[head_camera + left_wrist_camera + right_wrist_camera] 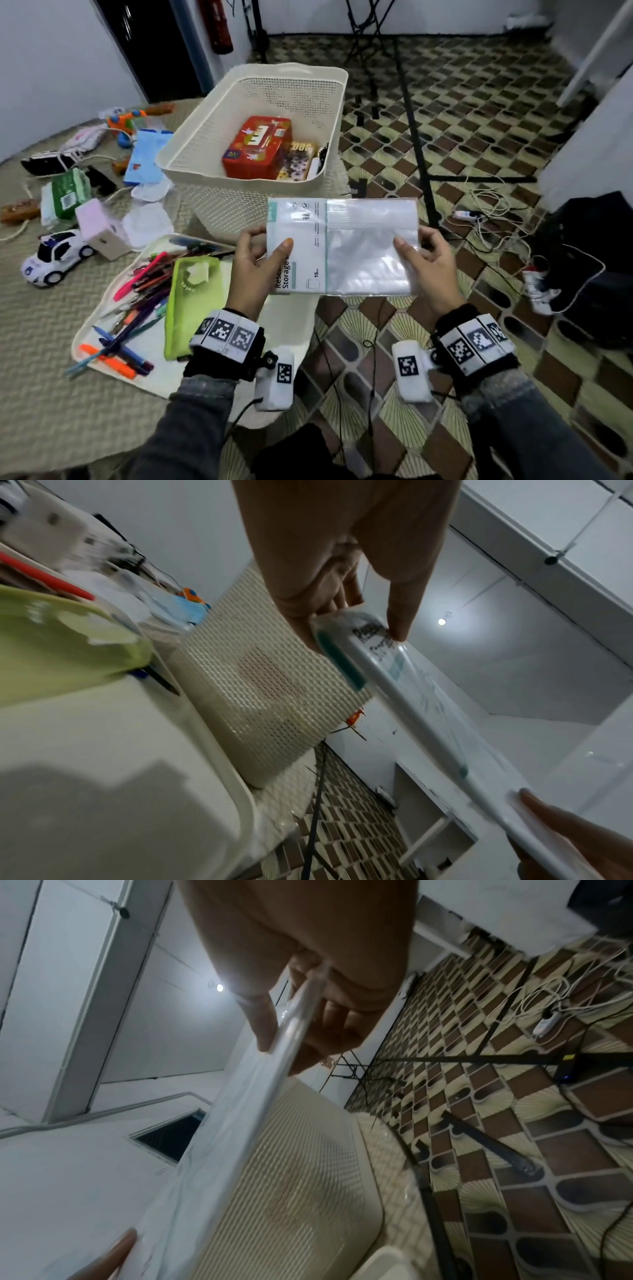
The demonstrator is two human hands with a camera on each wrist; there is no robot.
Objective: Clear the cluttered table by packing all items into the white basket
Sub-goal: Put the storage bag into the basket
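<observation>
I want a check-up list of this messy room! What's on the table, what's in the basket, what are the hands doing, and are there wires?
Surface: beige textured table cover, crowded with things.
Job's things: white basket holds a red box and a patterned box beside it; pack of storage bags held in the air in front of the basket.
Clutter: white tray with pens and a green pouch; toy car; pink box; green pack; blue pack.
Grippers: left hand and right hand each pinch one end of the pack.
Cables: white cords and a power strip on the floor.
Surroundings: patterned tile floor, black stand legs, white walls.
</observation>
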